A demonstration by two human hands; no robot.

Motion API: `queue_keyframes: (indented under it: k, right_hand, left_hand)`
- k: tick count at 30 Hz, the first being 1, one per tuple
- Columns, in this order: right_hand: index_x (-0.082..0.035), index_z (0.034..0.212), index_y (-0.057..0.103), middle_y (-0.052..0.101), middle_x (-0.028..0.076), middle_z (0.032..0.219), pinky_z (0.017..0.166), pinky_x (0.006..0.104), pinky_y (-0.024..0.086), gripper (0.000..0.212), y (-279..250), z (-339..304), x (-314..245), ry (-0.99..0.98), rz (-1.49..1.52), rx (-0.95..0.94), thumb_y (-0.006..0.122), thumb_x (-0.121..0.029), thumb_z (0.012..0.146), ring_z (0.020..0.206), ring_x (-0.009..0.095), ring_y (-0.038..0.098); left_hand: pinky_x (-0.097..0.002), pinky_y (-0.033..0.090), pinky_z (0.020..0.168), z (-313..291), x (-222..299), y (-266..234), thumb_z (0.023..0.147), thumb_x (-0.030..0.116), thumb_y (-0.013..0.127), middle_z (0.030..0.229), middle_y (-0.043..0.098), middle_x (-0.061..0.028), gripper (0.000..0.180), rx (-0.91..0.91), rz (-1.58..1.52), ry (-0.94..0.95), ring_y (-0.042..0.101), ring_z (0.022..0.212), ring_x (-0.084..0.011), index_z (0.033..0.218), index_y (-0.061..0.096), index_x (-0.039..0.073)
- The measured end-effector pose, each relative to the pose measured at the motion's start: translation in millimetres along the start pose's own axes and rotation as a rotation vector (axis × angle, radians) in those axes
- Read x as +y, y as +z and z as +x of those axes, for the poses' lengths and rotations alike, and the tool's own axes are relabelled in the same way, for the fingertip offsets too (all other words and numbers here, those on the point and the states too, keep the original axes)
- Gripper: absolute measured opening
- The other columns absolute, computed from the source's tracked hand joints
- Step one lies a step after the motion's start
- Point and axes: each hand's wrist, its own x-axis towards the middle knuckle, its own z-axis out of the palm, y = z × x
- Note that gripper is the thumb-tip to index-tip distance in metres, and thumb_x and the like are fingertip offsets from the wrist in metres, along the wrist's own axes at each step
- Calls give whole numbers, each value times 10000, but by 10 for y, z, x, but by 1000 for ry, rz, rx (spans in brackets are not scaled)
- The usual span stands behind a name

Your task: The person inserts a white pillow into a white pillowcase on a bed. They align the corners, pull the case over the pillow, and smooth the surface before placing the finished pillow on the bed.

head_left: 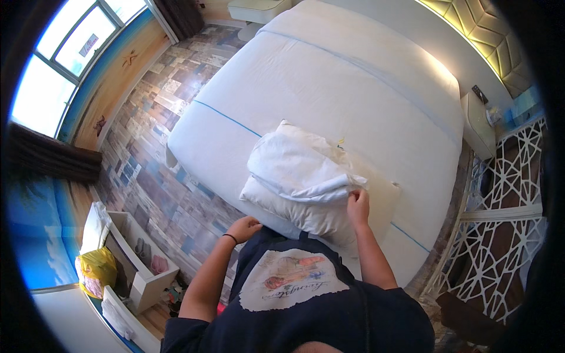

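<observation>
One wide white bed (353,88) carries two white pillows (297,176), one stacked on the other, at its near edge. Two bare hands (358,205) are by the pillows. Beyond the bed's far side stands one white bedside cabinet (478,126).

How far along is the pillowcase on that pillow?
Partly done: the white pillowcase covers the upper part of the pillow, bunched midway. In hand: the right hand pinches the case's edge; the left hand is at the pillow's lower end. Left: the bare lower half. The bed already has its sheet on.
</observation>
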Motion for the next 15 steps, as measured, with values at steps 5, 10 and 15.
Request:
queue_keyframes:
  k: [5,10,15]
  right_hand:
    - [6,1220,453,411,207,1266,971,376,375,599,134,175,415,673,610,26,655,-392,820,1161,286,434]
    - [14,1375,329,244,254,1399,1067,434,299,921,-8,-87,-77,452,89,-117,812,-342,676,1280,369,306]
    - [38,1372,333,566,190,1173,950,400,432,837,120,-309,88,901,695,-357,796,-254,738,1088,312,544]
  left_hand:
    - [-324,513,797,-18,-83,41,900,286,631,963,687,-115,346,126,-212,-22,653,863,-195,1071,631,-15]
    - [-357,480,889,420,588,118,856,293,674,1143,621,-170,374,137,-25,336,587,1067,-278,1101,633,13]
    - [-491,332,1032,1004,1347,629,798,301,689,1286,520,-164,379,493,235,658,417,1253,-382,1093,642,68]
